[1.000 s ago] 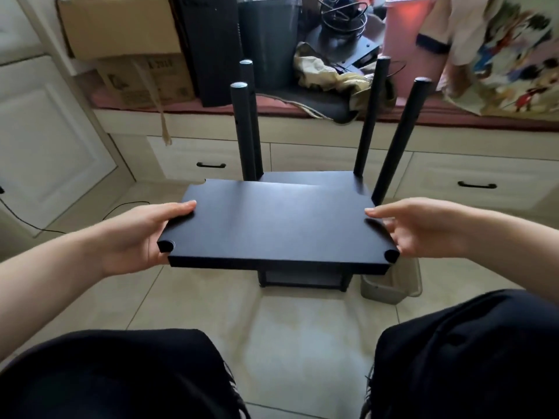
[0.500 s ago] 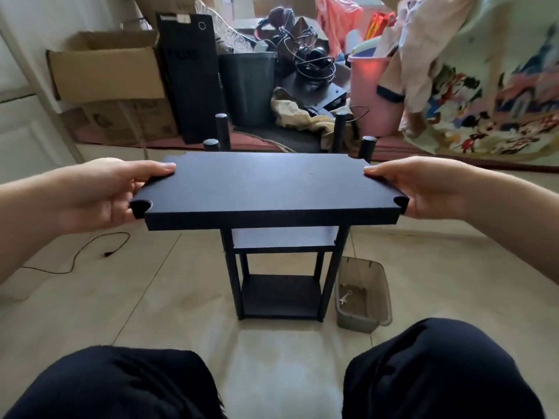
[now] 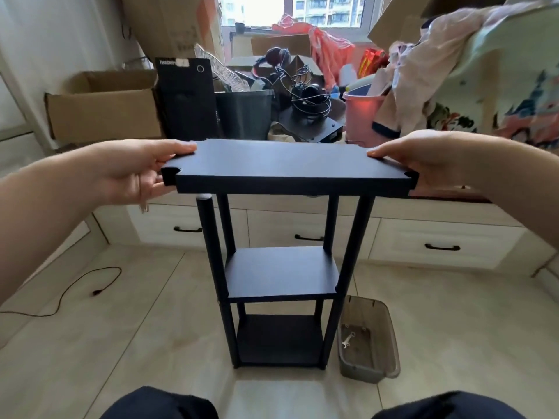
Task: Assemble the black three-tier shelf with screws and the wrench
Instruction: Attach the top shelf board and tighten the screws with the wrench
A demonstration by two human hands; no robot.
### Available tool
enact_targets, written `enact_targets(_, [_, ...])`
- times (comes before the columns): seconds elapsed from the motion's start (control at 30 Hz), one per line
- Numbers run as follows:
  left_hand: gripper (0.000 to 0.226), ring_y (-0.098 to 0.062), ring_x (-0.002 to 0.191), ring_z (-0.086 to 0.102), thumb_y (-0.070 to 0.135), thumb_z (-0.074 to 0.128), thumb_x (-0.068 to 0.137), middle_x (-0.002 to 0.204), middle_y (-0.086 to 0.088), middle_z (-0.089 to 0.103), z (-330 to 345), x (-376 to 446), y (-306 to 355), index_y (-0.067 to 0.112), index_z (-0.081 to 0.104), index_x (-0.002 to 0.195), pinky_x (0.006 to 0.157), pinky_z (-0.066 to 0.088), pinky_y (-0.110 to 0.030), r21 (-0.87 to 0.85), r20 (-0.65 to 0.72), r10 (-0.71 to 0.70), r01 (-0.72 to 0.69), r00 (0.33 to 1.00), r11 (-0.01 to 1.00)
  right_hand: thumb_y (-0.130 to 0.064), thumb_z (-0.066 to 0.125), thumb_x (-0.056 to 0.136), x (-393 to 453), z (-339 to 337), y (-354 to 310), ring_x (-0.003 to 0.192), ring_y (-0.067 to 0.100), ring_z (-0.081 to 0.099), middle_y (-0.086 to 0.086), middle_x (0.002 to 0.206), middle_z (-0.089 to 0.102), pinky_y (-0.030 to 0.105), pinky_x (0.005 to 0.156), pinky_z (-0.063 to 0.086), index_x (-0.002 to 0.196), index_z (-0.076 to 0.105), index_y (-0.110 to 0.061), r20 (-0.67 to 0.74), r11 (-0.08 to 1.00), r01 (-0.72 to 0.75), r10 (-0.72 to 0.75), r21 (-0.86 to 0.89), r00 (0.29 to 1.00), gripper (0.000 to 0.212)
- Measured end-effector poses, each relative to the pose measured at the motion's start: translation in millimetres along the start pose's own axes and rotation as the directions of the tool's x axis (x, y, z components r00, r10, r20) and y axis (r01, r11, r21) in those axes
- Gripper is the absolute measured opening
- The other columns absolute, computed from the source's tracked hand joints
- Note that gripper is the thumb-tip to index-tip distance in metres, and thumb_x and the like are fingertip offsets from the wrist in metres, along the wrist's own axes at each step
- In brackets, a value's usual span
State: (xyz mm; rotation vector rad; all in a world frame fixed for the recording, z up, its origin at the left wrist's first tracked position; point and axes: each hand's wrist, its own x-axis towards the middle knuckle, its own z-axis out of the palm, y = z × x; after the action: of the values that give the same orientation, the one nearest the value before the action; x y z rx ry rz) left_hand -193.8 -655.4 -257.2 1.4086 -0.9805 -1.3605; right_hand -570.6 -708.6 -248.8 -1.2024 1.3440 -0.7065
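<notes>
Lifted higher than a moment ago, the top board [image 3: 290,164] now hovers above the four posts [image 3: 208,237]; your left hand [image 3: 133,170] and right hand [image 3: 423,158] clasp its short ends, keeping it level so corner notches meet post tops. Below stand two fitted tiers [image 3: 281,273], the wrench [image 3: 348,340] in the bin [image 3: 390,328].
</notes>
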Motion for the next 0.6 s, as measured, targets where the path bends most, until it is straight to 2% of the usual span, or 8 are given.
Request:
enact_targets(0.07, [0.038,-0.013,0.074,0.075,0.025,0.076,0.066,0.088,-0.003,0.077,2,13,11,0.012,0.069,0.101,0.057,0.062,-0.027,0.022,-0.013,0.01,-0.01,1.0,1.0,-0.023,0.059,0.096,16,-2,-12,0.081,0.018,0.069,0.005,0.101,0.07,0.03,0.074,0.061,0.118,0.061,-0.008,-0.008,1.0,-0.014,0.013,-0.021,1.0,0.027])
enact_targets(0.1, [0.037,-0.013,0.076,0.075,0.026,0.077,0.065,0.087,-0.003,0.076,3,20,15,0.012,0.069,0.099,0.064,0.062,-0.03,0.05,-0.02,0.013,-0.012,1.0,0.999,-0.024,0.059,0.095,24,-3,-16,0.086,0.02,0.066,0.007,0.105,0.067,0.031,0.08,0.059,0.121,0.059,-0.01,-0.023,0.999,-0.026,0.025,-0.038,0.999,0.03])
enact_targets(0.17, [0.03,-0.014,0.084,0.071,0.026,0.076,0.069,0.083,-0.002,0.075,5,32,18,0.013,0.069,0.095,0.071,0.059,-0.033,0.093,-0.032,0.009,-0.006,0.999,0.996,-0.024,0.059,0.094,39,-2,-21,0.08,0.021,0.063,0.007,0.097,0.063,0.033,0.076,0.055,0.119,0.057,-0.011,-0.052,0.997,-0.036,0.032,-0.07,0.998,0.028])
enact_targets(0.27, [0.016,-0.014,0.091,0.068,0.023,0.072,0.085,0.09,-0.002,0.072,8,51,18,0.013,0.067,0.097,0.071,0.059,-0.033,0.088,-0.057,-0.022,0.027,0.998,0.996,-0.023,0.057,0.095,63,-3,-21,0.089,0.023,0.061,0.008,0.103,0.058,0.04,0.084,0.055,0.114,0.054,-0.012,-0.037,0.995,-0.07,0.067,-0.071,0.997,0.023])
enact_targets(0.37, [0.021,-0.013,0.088,0.066,0.023,0.072,0.086,0.094,-0.003,0.068,4,66,15,0.012,0.066,0.103,0.07,0.059,-0.029,0.075,-0.054,-0.044,0.048,0.998,0.996,-0.024,0.057,0.093,85,-5,-16,0.084,0.019,0.06,0.006,0.104,0.059,0.028,0.066,0.057,0.109,0.058,-0.012,-0.005,0.99,-0.126,0.125,-0.067,0.992,0.019])
enact_targets(0.47, [0.036,-0.012,0.082,0.065,0.024,0.076,0.069,0.089,-0.003,0.068,-1,76,11,0.012,0.067,0.102,0.065,0.06,-0.026,0.073,-0.029,-0.051,0.053,0.998,0.996,-0.026,0.057,0.092,104,-7,-9,0.083,0.019,0.06,0.008,0.106,0.058,0.029,0.076,0.052,0.117,0.056,-0.01,0.012,0.986,-0.162,0.163,-0.042,0.987,0.03])
enact_targets(0.57, [0.037,-0.009,0.072,0.061,0.027,0.077,0.063,0.081,0.0,0.067,-6,82,6,0.015,0.069,0.097,0.052,0.057,-0.021,0.056,-0.019,-0.066,0.067,0.998,0.996,-0.028,0.056,0.092,117,-5,-1,0.068,0.019,0.053,0.008,0.089,0.051,0.026,0.053,0.05,0.111,0.051,-0.009,0.021,0.978,-0.189,0.192,-0.088,0.981,0.027])
enact_targets(0.6, [0.037,-0.009,0.071,0.061,0.028,0.078,0.063,0.08,0.001,0.067,-7,84,4,0.015,0.069,0.096,0.052,0.056,-0.021,0.057,-0.018,-0.072,0.073,0.997,0.996,-0.028,0.056,0.092,120,-4,1,0.065,0.019,0.051,0.009,0.086,0.049,0.026,0.05,0.049,0.11,0.05,-0.008,0.026,0.975,-0.198,0.201,-0.097,0.979,0.027])
